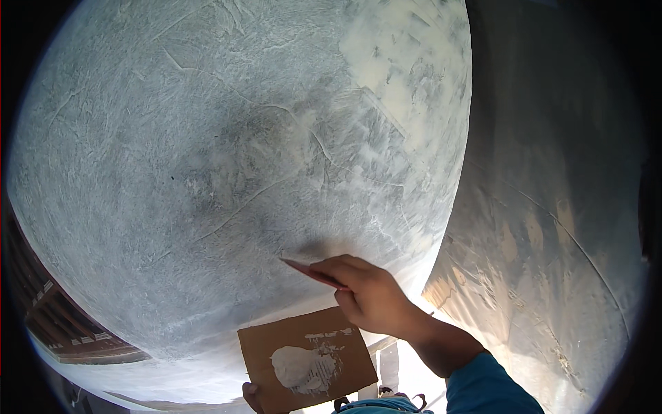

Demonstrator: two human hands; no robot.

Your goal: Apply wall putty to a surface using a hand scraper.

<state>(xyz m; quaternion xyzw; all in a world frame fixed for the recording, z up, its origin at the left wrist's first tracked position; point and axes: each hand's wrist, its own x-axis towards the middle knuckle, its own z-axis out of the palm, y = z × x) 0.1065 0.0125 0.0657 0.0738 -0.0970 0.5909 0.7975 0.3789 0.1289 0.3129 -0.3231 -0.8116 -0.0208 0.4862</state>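
My right hand (369, 293) is closed around a thin, reddish, flat scraper (312, 272). The tip of the scraper is at the large curved surface (186, 172), which is grey and streaked with white; I cannot tell whether it touches. Below it, my left hand (252, 395) grips the left edge of a brown cardboard piece (258, 352), with only part of the hand showing. A lump of white paste (293, 366) sits on the cardboard, with smears spread to its right.
Paler, cream-white patches (393, 76) cover the upper right of the curved surface. To the right hangs a grey, creased sheet (552, 228) with tan stains. At the lower left, a dark slatted wooden structure (62, 310) shows beyond the surface's edge.
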